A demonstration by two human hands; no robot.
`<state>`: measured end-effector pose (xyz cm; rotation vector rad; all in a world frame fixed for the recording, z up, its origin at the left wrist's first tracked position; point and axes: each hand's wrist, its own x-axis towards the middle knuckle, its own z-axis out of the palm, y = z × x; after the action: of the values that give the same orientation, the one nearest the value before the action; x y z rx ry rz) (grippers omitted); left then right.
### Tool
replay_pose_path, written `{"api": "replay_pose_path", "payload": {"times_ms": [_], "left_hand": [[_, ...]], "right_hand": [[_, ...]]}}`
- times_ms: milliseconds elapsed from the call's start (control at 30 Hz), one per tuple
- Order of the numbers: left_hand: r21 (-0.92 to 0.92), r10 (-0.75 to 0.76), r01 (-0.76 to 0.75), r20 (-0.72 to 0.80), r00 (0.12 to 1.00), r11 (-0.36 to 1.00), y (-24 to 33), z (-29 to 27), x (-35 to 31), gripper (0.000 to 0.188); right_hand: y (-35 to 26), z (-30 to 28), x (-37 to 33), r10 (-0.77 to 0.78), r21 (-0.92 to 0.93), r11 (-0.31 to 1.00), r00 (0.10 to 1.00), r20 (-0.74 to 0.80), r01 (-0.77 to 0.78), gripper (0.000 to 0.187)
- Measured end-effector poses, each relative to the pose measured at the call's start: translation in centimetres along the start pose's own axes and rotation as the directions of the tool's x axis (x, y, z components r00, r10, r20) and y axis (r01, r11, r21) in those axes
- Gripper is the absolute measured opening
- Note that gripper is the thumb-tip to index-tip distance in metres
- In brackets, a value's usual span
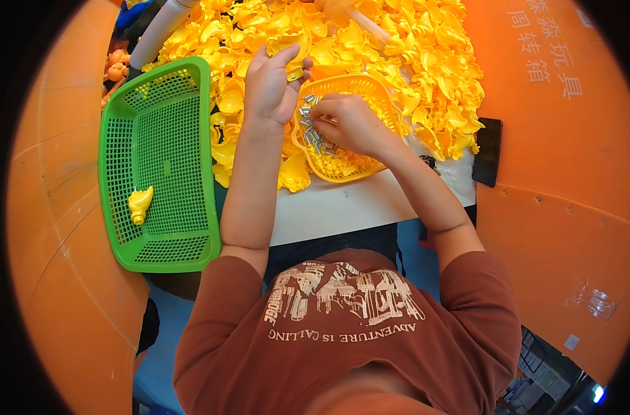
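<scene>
My left hand (273, 86) is raised over the heap, its fingers closed around a glossy yellow plastic shell (291, 52). To its right, my right hand (349, 123) reaches into a yellow plastic basket (322, 171). Those fingers are bent together at small silvery metal cylinders (309, 111); whatever is between the fingertips is hidden. Small yellow pieces (339, 164) fill the rest of that basket. A large heap of curved yellow plastic shells (439, 90) spreads behind and around both hands.
At the left stands a green mesh basket (206, 124) with one assembled yellow plastic piece (140, 205) in it. A black phone-like slab (488, 152) leans by the right orange panel (557, 228). The white table edge (329, 214) runs in front of me.
</scene>
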<state>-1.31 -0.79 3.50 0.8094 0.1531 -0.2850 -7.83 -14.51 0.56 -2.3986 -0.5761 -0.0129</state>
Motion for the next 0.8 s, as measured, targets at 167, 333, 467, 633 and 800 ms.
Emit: {"api": "replay_pose_path", "payload": {"times_ms": [167, 333, 467, 633, 800], "left_hand": [[0.071, -0.036, 0.031, 0.070, 0.997, 0.997, -0.5, 0.1, -0.3, 0.034], [0.171, -0.043, 0.024, 0.108, 0.993, 0.985, -0.8, 0.6, -0.7, 0.022], [0.270, -0.041, -0.005, 0.163, 0.986, 0.963, -1.2, 1.8, -1.4, 0.019], [0.369, -0.090, -0.009, 0.251, 0.964, 0.930, -1.8, 2.4, -2.6, 0.017], [0.434, -0.071, -0.053, 0.265, 0.962, 0.900, -1.9, 3.0, -3.5, 0.015]], "right_hand": [[-1.0, 0.6, 0.9, 0.047, -0.157, 0.987, 0.996, 0.071, -0.035, 0.013], [-0.8, -1.3, -0.6, -0.059, -0.072, 0.996, 0.994, -0.091, 0.053, 0.016], [0.2, -5.5, -2.2, 0.193, 0.468, 0.883, 0.940, -0.280, -0.042, 0.018], [-0.9, -8.7, 0.2, 0.121, 0.533, 0.843, 0.939, -0.322, 0.074, 0.013], [-0.5, -8.3, 0.5, 0.014, 0.499, 0.837, 0.903, -0.429, 0.225, 0.007]]}}
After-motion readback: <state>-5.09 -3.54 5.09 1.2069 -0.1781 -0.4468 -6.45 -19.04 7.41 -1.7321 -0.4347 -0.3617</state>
